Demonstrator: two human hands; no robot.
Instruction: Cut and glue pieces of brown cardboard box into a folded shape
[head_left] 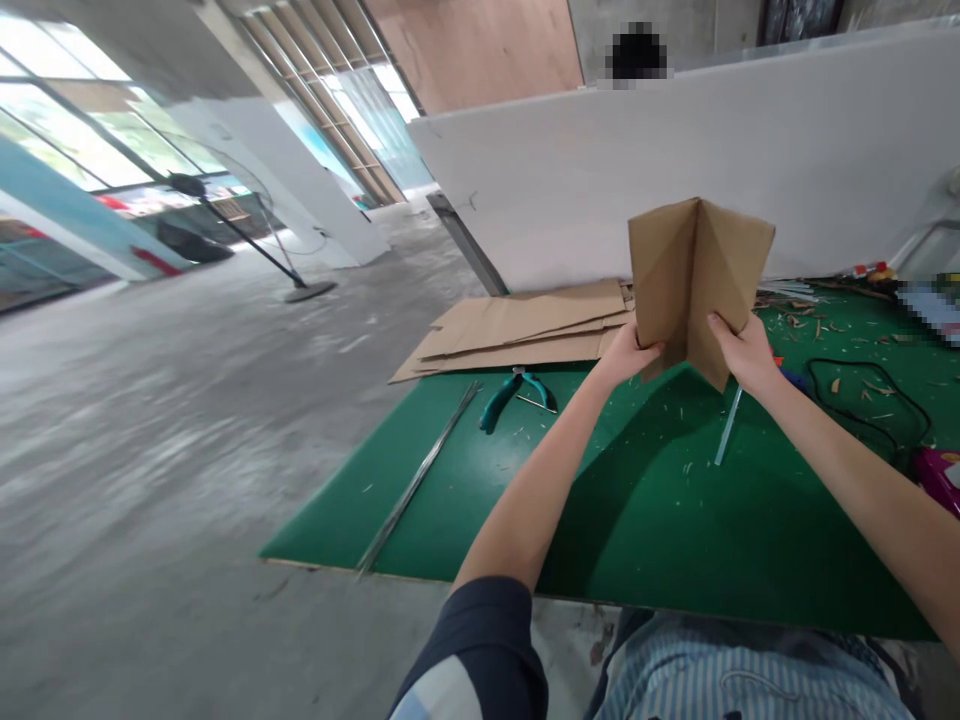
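Observation:
A folded piece of brown cardboard (664, 265) is held upright above the green table, creased down its middle like an open book. My left hand (628, 355) pinches its lower left edge, thumb on the near face. On the lower right panel, my right hand (744, 350) grips with the thumb in front; the other fingers are mostly hidden behind. Below the right hand, a translucent stick (727, 428) slants down over the tabletop, its upper end hidden by the hand. Teal-handled pliers (517, 395) lie left of my left hand.
Flat cardboard sheets (517, 325) are stacked at the back of the green table (465, 500). Thin wires (420, 478) lie near its left edge. A black cable (870, 365) and scraps are at right. A white partition (660, 170) stands behind, with a person's head above it.

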